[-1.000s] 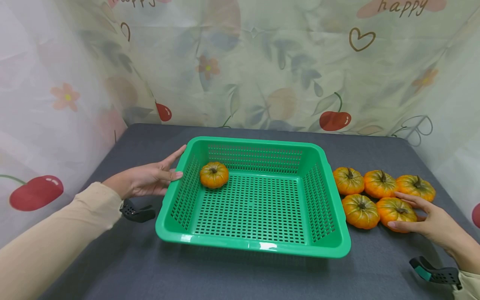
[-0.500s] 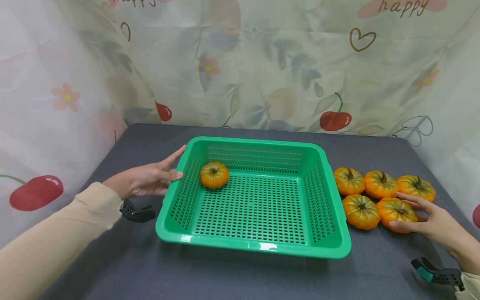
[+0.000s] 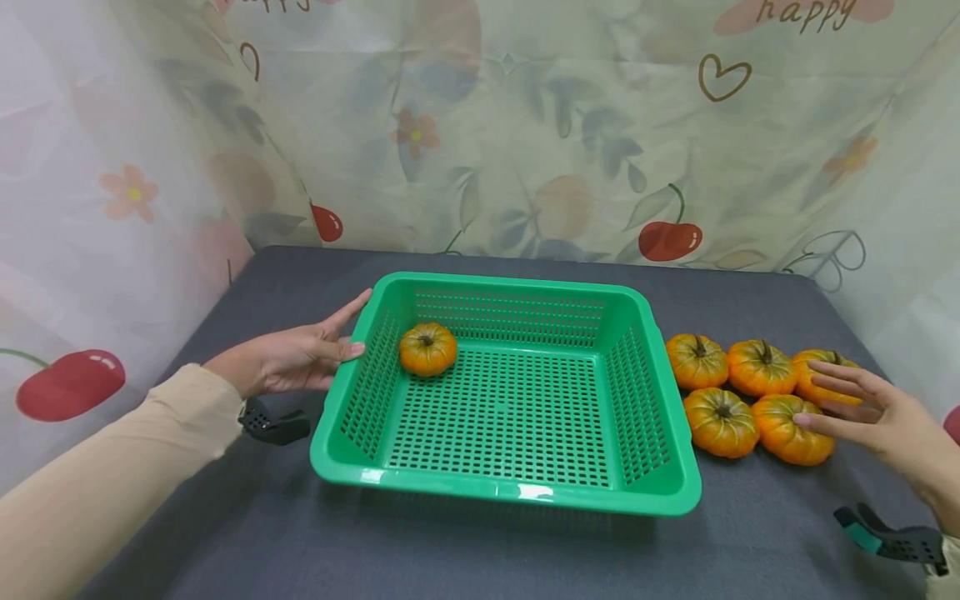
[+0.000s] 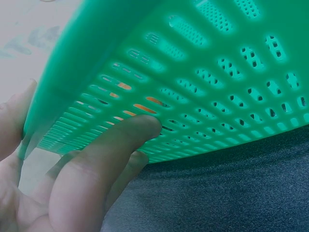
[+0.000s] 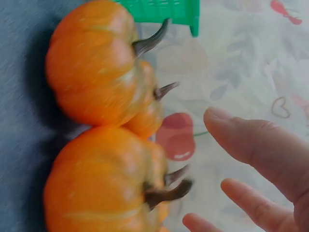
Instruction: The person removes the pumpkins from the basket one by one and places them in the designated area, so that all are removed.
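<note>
A green perforated plastic basket (image 3: 498, 417) sits mid-table with one small orange pumpkin (image 3: 427, 350) in its back left corner. My left hand (image 3: 300, 357) grips the basket's left rim; in the left wrist view its fingers (image 4: 91, 174) press the outer wall, the thumb at the rim. Right of the basket, several pumpkins stand close together in two rows. My right hand (image 3: 892, 421) hovers over the front right pumpkin (image 3: 791, 433), partly covering the back right one (image 3: 813, 379). In the right wrist view its fingers (image 5: 256, 145) are spread, apart from the pumpkins (image 5: 96, 183).
Dark grey cloth covers the table (image 3: 465, 550). A printed curtain (image 3: 510, 167) stands behind and at both sides. The back left pumpkin (image 3: 697, 362) and front left pumpkin (image 3: 722, 423) lie right against the basket's right side. Black bands (image 3: 277, 423) are on both wrists.
My right hand has let go of the front right pumpkin and lifted up and slightly to the right. That pumpkin stays in place. The left hand and basket have not visibly moved.
</note>
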Demonstrator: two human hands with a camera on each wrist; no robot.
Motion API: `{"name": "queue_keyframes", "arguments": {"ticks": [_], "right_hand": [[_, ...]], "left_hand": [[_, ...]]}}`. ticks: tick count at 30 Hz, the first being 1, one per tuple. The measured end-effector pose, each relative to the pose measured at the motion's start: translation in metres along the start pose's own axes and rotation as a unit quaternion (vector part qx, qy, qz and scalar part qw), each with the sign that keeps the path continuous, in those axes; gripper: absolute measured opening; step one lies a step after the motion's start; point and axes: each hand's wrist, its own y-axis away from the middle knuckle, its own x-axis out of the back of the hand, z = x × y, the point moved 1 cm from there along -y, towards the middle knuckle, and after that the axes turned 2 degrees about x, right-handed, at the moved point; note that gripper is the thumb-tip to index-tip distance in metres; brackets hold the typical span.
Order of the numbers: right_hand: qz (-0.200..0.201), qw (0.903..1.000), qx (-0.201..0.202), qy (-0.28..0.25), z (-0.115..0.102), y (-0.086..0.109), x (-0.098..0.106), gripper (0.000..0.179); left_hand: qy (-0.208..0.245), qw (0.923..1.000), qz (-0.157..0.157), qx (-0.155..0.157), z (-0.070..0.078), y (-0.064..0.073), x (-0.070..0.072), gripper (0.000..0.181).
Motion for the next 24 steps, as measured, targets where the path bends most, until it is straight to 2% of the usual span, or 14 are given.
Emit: {"name": "queue_keyframes", "arguments": {"ticks": [5,10,17,24], "right_hand": [[0.029,0.9989,0.036,0.002,-0.016,0.0,0.004,0.075],[0.057,0.9961,0.058,-0.033,-0.032,-0.001,0.006,0.068],[0.082,0.9919,0.084,-0.049,-0.064,-0.005,0.006,0.071],[0.082,0.99,0.099,-0.059,-0.104,-0.007,0.003,0.077]], "left_hand": [[-0.001,1.0,0.001,0.001,0.0,0.0,0.0,0.088],[-0.001,1.0,-0.001,0.0,0.0,0.001,0.0,0.088],[0.0,1.0,0.001,0.004,0.001,0.001,-0.001,0.089],[0.003,1.0,-0.003,0.004,0.0,0.001,0.0,0.088]]}}
